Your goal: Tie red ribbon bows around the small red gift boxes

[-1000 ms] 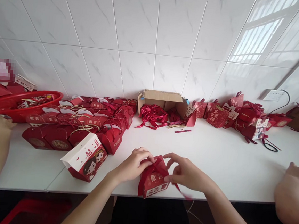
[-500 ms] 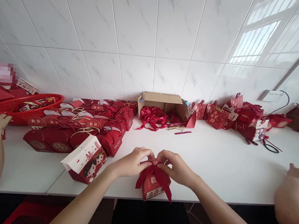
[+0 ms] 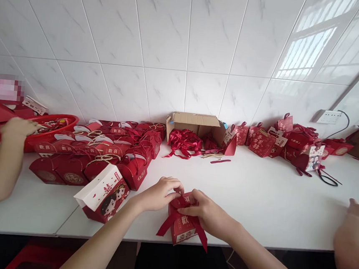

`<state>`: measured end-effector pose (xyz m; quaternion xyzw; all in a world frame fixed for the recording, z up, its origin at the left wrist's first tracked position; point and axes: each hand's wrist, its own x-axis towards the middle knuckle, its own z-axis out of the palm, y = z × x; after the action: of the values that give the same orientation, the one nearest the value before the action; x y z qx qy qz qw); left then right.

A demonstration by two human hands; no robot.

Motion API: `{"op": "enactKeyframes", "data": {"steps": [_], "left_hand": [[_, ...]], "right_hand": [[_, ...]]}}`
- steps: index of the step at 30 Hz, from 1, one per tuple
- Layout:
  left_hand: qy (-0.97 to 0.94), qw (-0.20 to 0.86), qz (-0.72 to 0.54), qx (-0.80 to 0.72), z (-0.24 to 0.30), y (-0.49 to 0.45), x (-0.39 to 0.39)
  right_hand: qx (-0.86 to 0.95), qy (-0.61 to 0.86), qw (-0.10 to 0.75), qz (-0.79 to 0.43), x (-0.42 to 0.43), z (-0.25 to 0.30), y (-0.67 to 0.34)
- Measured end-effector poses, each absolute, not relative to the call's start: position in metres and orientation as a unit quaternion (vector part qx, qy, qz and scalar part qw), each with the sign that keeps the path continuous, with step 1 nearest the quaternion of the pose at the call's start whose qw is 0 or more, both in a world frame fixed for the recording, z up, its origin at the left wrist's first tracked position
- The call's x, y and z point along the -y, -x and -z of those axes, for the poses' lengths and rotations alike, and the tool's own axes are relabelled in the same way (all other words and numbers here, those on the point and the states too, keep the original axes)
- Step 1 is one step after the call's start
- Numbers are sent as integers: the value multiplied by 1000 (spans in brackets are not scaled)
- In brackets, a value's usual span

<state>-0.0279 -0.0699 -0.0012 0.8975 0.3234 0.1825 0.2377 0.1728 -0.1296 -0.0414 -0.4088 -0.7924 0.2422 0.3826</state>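
Ribbon (image 3: 165, 227) tails now hang down both sides of the small red box (image 3: 183, 234), which sits at the bench (image 3: 254, 208) near edge. The left hand (image 3: 158, 193) pinches the knot on top. The right hand (image 3: 205, 212), lifted a moment ago, has closed over the box top, gripping ribbon too.

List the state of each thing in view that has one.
red gift box: upright, ribbon round it.
ribbon: tails hanging loose.
left hand: pinching the red gift box at its top.
right hand: gripping the ribbon.
cardboard box: open, red ribbons spilling out.
cartoon gift box: tipped on its side.
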Motion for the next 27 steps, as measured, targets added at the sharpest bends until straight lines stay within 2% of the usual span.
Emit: {"op": "enactKeyframes", "data": {"steps": [3,13,18,27], "left_hand": [[-898,243,-177,-320,3,31,71],[-879,290,-143,-350,0,32,74],[-875,297,-91,-371,-5,29,74],[-869,314,-75,-375,-12,27,75]], "right_hand": [[861,364,301,-189,129,42,-175],[882,361,273,-129,127,41,-174],[887,349,277,-122,126,45,-175],[892,321,298,-109,121,48,-179]]}}
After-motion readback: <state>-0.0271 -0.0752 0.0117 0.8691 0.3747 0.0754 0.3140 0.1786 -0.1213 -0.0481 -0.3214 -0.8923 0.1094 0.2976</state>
